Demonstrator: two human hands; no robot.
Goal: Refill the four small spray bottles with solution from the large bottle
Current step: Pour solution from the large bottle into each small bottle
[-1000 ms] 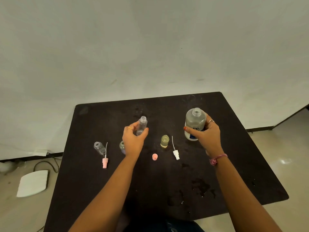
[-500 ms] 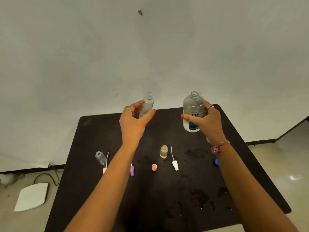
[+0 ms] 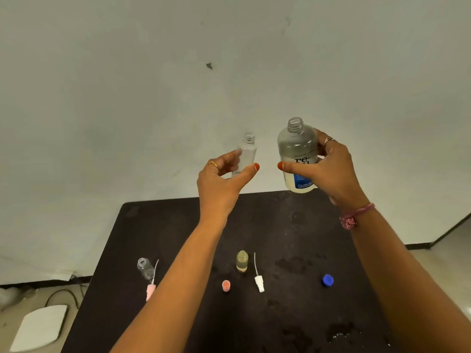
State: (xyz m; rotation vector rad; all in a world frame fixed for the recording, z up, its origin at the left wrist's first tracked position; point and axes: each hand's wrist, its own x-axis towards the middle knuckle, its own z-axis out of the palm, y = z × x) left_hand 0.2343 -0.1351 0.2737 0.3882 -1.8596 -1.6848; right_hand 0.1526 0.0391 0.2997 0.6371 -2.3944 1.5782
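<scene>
**A:** Where do things stand?

**B:** The left hand [image 3: 224, 182] holds a small clear spray bottle [image 3: 246, 155] up in the air, thumb on one side and fingers curled round the other, mouth open and upward. The right hand [image 3: 328, 169] is wrapped round the large bottle [image 3: 297, 159], thumb across the label, also upright and uncapped. The two bottles are just beside each other, not touching, both raised well above the black table [image 3: 293, 225].

**A:** So the pour is next. How to do it well?

**B:** I'd bring the large bottle's lip right over the small neck before tilting, then tip slowly; that neck is narrow and the big mouth is wide. The tabletop looks mottled with wet patches (it could be only sheen, the view is dim there), so spilling seems a real risk. Lowering both hands nearer the table would steady them.

**A:** And the rest?

**B:** A yellowish bottle [image 3: 242, 261] stands on the table with liquid in it; another clear bottle [image 3: 145, 268] stands empty-looking to the left. The white sprayer [image 3: 258, 282], pink sprayer [image 3: 150, 289], pink cap [image 3: 226, 285] and blue cap [image 3: 327, 280] lie apart. The fourth small bottle I cannot find; an arm may hide it.
</scene>
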